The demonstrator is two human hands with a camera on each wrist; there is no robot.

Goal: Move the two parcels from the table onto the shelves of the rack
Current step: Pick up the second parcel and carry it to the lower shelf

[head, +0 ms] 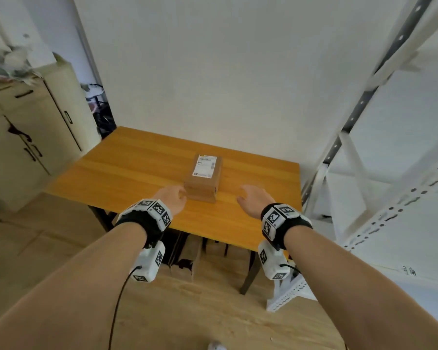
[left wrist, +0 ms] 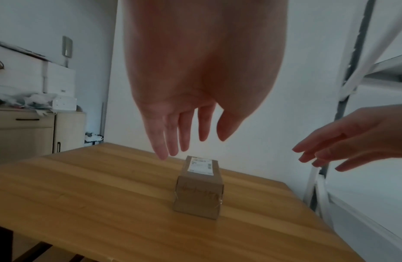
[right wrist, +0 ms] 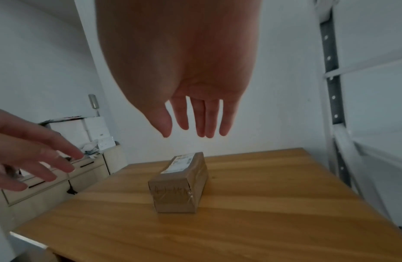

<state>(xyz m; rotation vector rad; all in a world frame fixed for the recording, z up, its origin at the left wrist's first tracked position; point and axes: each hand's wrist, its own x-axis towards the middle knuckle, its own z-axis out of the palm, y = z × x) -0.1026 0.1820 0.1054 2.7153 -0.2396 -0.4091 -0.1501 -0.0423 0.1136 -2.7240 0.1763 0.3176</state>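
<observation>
a brown parcel (head: 204, 177) lies on the desk (head: 127, 170). the left hand (head: 173, 199) and right hand (head: 254, 199) hover either side of the parcel, fingers (left wrist: 173, 134) spread and straight, holding nothing. the rack (head: 395, 137) stands right of the parcel.

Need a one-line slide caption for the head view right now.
Both open hands, left hand and right hand, flank a labelled cardboard parcel on the wooden table, white rack alongside.

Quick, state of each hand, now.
Left hand: open, holding nothing, near the parcel.
Right hand: open, holding nothing.
</observation>
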